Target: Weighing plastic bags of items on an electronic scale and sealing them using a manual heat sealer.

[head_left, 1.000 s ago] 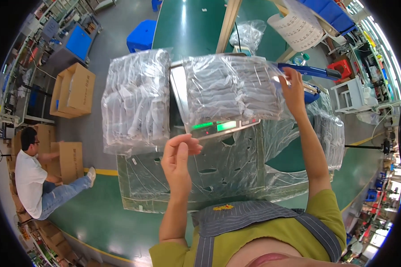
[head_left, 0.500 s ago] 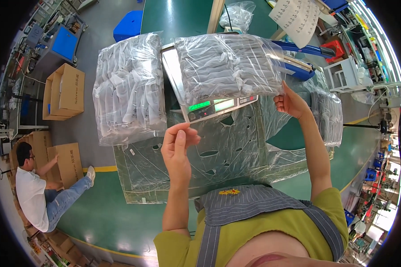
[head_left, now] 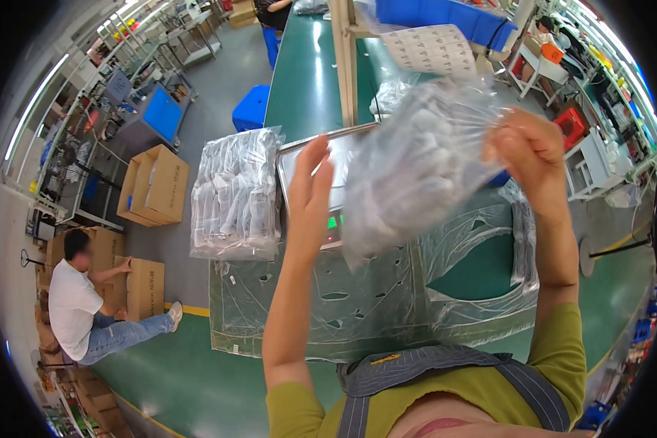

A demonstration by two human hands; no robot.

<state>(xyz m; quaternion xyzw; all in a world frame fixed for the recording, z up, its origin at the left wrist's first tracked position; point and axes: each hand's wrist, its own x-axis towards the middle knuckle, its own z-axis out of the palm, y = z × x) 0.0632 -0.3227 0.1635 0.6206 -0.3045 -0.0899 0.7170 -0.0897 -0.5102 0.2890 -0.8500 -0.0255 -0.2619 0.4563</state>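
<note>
My right hand (head_left: 529, 157) is closed on the right edge of a clear plastic bag (head_left: 416, 168) packed with grey, soft-looking pieces. The bag hangs tilted above the table, blurred by motion, in front of the digital scale. My left hand (head_left: 309, 208) is raised beside the bag's left side with fingers stretched out, apparently not gripping it. Behind that hand shows the scale's silver plate (head_left: 339, 164); part of its green-lit display peeks out below. To the left, another filled clear bag (head_left: 235, 193) lies on the table.
Clear plastic sheeting (head_left: 306, 306) covers the near table edge. More bagged pieces (head_left: 522, 237) sit at the right. A wooden post (head_left: 343, 66), a printed label sheet (head_left: 431, 51) and a blue bin (head_left: 445, 18) stand beyond. At left, a person (head_left: 77, 303) sits by cardboard boxes (head_left: 147, 292).
The bag has come up off the scale in my right hand and is now tilted. My left hand has moved up and its fingers have straightened. The head view has shifted.
</note>
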